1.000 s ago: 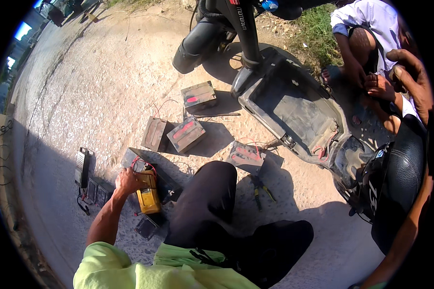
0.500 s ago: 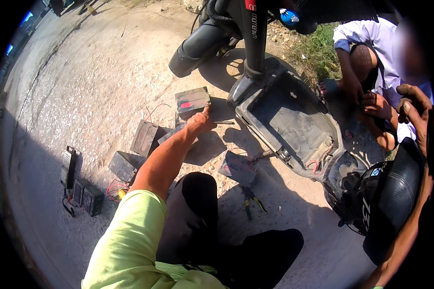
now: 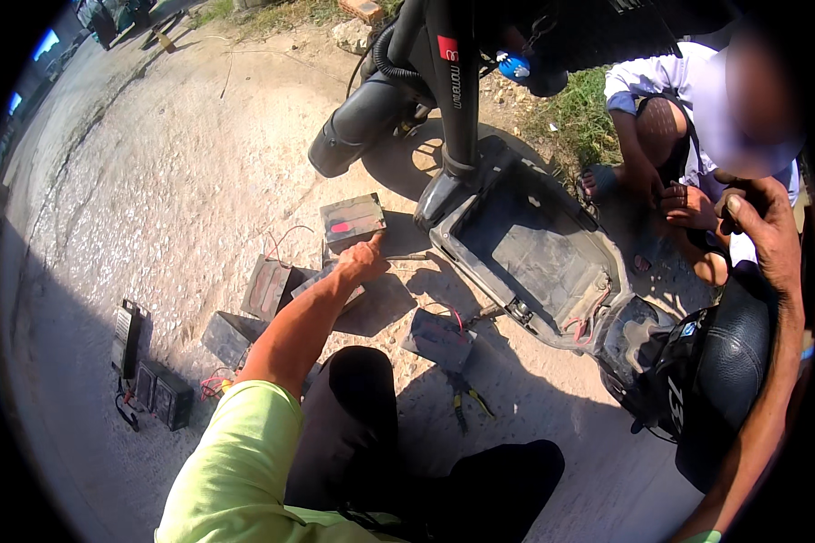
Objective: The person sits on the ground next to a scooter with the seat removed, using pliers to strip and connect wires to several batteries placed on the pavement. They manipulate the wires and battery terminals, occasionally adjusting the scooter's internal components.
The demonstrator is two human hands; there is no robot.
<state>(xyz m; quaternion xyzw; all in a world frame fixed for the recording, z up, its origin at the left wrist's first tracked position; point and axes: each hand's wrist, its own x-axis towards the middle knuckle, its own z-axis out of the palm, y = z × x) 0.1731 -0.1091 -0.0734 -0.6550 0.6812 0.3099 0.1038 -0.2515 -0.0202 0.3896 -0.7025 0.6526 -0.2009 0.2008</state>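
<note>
My left hand (image 3: 363, 261) reaches forward with its index finger stretched toward a grey block battery (image 3: 353, 220) bearing a red mark. The fingertip is at the battery's near right corner; touch is hard to tell. Beside that hand a thin rod (image 3: 411, 256) lies on the ground. Raised at the right, above the black scooter seat (image 3: 743, 348), my right hand (image 3: 770, 222) has its fingers curled together; what they hold, if anything, is hidden. More batteries lie near my left arm: one with a red wire (image 3: 267, 286), another farther left (image 3: 226, 338).
An open scooter body tray (image 3: 539, 244) with loose red wires stands right of centre. Before it lie another battery (image 3: 439, 338) and yellow-black pliers (image 3: 469, 398). A meter-like box (image 3: 163, 395) sits at left. A person in a white shirt (image 3: 670, 81) crouches at far right.
My left fingertip has drawn back from the top of the battery's right corner to its near edge. My right hand stays raised and curled. The whole view has shifted slightly.
</note>
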